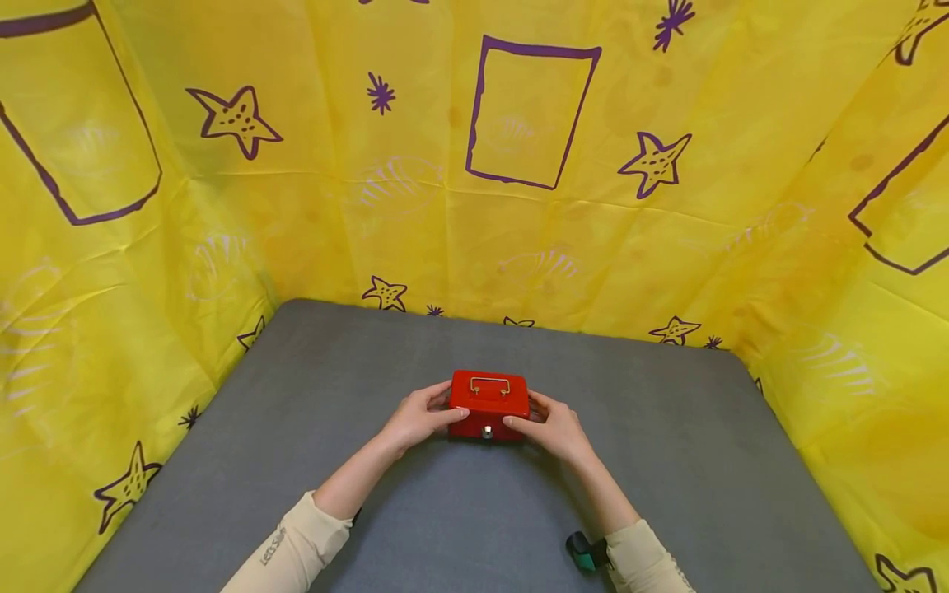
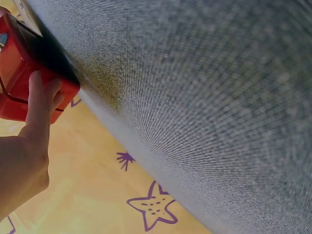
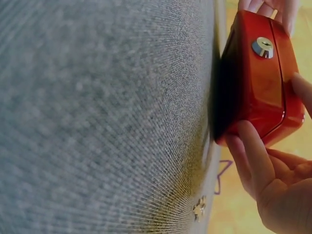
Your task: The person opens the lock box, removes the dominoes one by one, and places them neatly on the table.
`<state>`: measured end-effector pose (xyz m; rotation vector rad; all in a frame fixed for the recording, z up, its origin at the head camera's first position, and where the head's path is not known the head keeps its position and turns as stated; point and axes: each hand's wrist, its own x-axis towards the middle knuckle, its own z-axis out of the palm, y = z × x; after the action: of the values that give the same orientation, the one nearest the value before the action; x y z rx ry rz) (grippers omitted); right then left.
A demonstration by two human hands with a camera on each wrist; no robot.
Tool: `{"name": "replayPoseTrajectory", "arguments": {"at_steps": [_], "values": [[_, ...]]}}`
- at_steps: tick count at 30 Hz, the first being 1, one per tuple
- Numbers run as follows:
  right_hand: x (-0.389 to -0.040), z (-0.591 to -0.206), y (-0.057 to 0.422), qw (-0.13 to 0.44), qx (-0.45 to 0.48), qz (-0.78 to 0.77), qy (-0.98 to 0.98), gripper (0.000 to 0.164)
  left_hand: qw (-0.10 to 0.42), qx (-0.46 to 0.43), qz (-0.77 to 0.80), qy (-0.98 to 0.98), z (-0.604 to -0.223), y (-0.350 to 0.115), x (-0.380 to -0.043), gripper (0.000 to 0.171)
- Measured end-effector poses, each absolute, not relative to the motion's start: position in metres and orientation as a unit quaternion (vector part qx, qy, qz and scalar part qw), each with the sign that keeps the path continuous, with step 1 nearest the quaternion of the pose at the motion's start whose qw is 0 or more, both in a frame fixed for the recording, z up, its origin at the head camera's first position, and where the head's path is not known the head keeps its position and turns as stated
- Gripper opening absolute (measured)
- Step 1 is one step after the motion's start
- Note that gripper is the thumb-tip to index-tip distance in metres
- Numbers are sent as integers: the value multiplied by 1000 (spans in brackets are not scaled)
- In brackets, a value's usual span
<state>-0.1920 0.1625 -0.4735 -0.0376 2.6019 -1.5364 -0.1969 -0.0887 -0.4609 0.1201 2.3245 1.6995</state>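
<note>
Box (image 1: 489,403) and hands meet mid-table. The box is red, with its lid down, a thin gold-toned handle (image 1: 490,380) on top and a silvery lock (image 1: 487,431) on its near face. The left hand (image 1: 417,420) holds its left end, thumb at the near edge, other fingers along the side. The right hand (image 1: 558,425) mirrors it at the right end (thumb toward the front, fingers around the side). Both grips are only as wide as the box between them, with digits touching its surface. The right wrist view shows the dark underside too, with two right fingertips close to a lower corner; whether the box touches the table, I cannot tell.

The table (image 1: 474,519) is grey, finely ribbed in the wrist views. Rolled pale sleeves cover both forearms, the left sleeve (image 1: 292,543) bearing dark lettering (partly readable), the right sleeve (image 1: 641,556) edged by a dark wrist device (image 1: 582,552) with a green patch. Yellow cloth (image 1: 319,247) rises at the left, far and right sides. Purple starfish (image 1: 237,122), small bursts, angular outlines and faint pale fish (image 1: 400,183) are printed across it.
</note>
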Motion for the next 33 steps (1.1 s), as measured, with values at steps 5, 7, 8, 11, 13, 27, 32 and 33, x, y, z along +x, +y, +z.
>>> {"name": "replayPoseTrajectory", "arguments": {"at_steps": [5,7,8,11,13,27,32,33], "values": [[-192,-472,163,54,-5,-500,864,79,131,23,588,798,-459,-88,-197,74],[-192,-472,163,49,-4,-494,868,78,131,17,593,794,-459,-88,-197,73],[-192,-471,162,47,-4,-491,870,77,129,15,594,794,-459,-88,-197,72],[-193,-470,161,40,-1,-479,877,76,123,11,598,792,-457,-88,-198,71],[-193,-468,161,35,1,-471,882,75,118,11,600,791,-456,-88,-198,70],[-196,-461,161,15,8,-433,901,72,98,11,566,819,-452,-89,-203,66],[-198,-460,160,3,6,-410,912,71,96,8,536,839,-450,-90,-206,66],[-199,-460,160,2,6,-407,913,70,95,7,532,841,-450,-90,-206,66]]}}
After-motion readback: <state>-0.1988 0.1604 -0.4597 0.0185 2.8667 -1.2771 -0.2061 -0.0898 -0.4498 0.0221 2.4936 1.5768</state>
